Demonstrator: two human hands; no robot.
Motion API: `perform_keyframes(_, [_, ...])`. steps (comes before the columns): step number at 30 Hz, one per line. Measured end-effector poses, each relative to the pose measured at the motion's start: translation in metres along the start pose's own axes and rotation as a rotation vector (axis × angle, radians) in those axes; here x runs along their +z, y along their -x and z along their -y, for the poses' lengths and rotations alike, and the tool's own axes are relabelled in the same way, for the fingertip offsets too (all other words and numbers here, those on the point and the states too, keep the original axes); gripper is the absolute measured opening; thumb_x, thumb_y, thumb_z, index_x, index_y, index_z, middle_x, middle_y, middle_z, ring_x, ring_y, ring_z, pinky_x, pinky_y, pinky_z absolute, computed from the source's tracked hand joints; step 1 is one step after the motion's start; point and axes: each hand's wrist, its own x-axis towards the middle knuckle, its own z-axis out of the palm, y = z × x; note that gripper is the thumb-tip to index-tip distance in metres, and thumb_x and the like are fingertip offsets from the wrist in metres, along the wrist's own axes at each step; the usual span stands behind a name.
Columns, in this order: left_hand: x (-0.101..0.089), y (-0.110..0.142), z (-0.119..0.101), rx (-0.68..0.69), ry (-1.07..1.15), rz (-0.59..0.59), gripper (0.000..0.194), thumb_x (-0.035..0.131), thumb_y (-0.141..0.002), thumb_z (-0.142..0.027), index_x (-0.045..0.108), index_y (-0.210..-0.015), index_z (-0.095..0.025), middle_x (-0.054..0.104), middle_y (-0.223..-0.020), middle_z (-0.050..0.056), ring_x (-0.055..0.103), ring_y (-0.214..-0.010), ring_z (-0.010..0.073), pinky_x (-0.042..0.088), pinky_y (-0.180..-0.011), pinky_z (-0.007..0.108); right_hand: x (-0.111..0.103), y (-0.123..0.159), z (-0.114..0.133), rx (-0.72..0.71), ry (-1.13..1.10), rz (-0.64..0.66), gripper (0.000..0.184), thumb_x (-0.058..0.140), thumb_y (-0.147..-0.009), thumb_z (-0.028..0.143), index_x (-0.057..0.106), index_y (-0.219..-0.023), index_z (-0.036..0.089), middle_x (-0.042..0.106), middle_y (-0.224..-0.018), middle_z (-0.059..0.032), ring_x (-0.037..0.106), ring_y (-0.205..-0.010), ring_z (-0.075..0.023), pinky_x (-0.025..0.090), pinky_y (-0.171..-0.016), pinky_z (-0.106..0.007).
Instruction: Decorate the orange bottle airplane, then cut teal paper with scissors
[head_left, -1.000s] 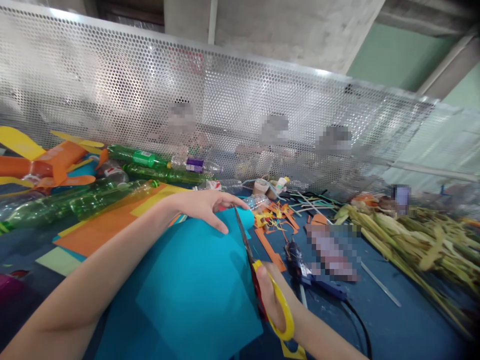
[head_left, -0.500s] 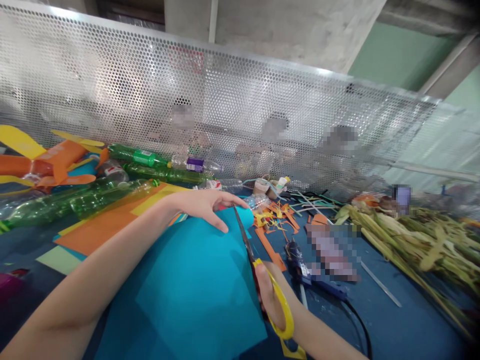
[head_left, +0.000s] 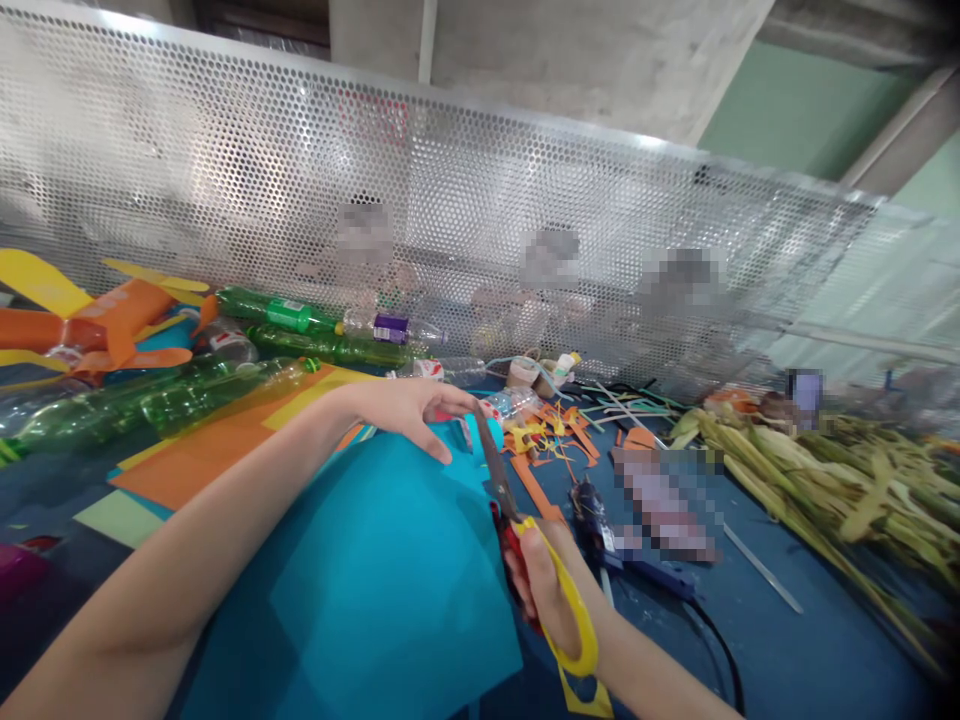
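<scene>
A large sheet of blue paper (head_left: 375, 570) bulges up in front of me, its far right end curled over. My left hand (head_left: 409, 408) grips that far edge, thumb on the near face and fingers reaching over the curl. With my right hand (head_left: 551, 585) I hold scissors (head_left: 576, 640) by their yellow handle. Their dark blades point away from me along the paper's right edge, tips close to my left fingers. A cut shows beside the blades. The underside of the sheet and part of the left fingers are hidden.
Green plastic bottles (head_left: 225, 395) and orange-yellow pinwheels (head_left: 112, 320) lie left, near stacked orange paper (head_left: 217, 475). Right are orange scraps (head_left: 540, 485), a corded blue glue gun (head_left: 600, 530) and dried corn husks (head_left: 847, 490). A perforated metal screen (head_left: 480, 200) stands behind.
The scissor blades have spread apart, and my right hand has shifted slightly to the right. The paper's right edge has drawn left a little. My left hand has barely moved.
</scene>
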Motion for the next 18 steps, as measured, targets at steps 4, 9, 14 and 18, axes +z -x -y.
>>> perform_keyframes(4, [-0.009, 0.005, 0.019, -0.001, 0.042, 0.091, 0.066, 0.071, -0.07, -0.026, 0.045, -0.131, -0.026, 0.048, -0.135, 0.003, 0.047, -0.122, 0.0223, 0.039, -0.098, 0.031, -0.009, -0.007, 0.007, 0.099, -0.028, -0.06, 0.053, 0.025, -0.082, 0.068, 0.036, -0.056, 0.023, 0.033, -0.042, 0.0062, 0.038, -0.033, -0.0098, 0.037, -0.037, -0.023])
perform_keyframes(9, [-0.027, 0.015, 0.05, -0.172, -0.182, 0.141, 0.061, 0.069, -0.072, -0.031, 0.047, -0.129, -0.029, 0.049, -0.135, 0.001, 0.045, -0.123, 0.023, 0.039, -0.097, 0.029, -0.032, -0.026, 0.011, 0.059, 0.59, -0.129, 0.046, 0.038, -0.084, 0.058, 0.043, -0.056, 0.022, 0.053, -0.052, -0.0019, 0.055, -0.047, -0.0173, 0.036, -0.047, -0.026])
perform_keyframes(14, [-0.037, 0.024, 0.063, -0.362, -0.288, 0.107, 0.056, 0.065, -0.075, -0.042, 0.051, -0.126, -0.025, 0.056, -0.128, 0.005, 0.056, -0.111, 0.0236, 0.046, -0.083, 0.024, -0.046, -0.04, -0.003, 0.006, 0.89, -0.122, 0.027, 0.046, -0.085, 0.041, 0.055, -0.073, 0.019, 0.066, -0.069, -0.0088, 0.063, -0.064, -0.0227, 0.036, -0.055, -0.027])
perform_keyframes(18, [-0.04, 0.027, 0.066, -0.383, -0.189, 0.021, 0.046, 0.055, -0.082, -0.049, 0.056, -0.12, -0.024, 0.065, -0.114, 0.004, 0.064, -0.094, 0.0195, 0.047, -0.079, 0.024, -0.053, -0.049, -0.013, 0.085, 0.912, -0.134, 0.02, 0.051, -0.082, 0.035, 0.059, -0.077, 0.017, 0.068, -0.071, -0.008, 0.064, -0.066, -0.0219, 0.036, -0.056, -0.026])
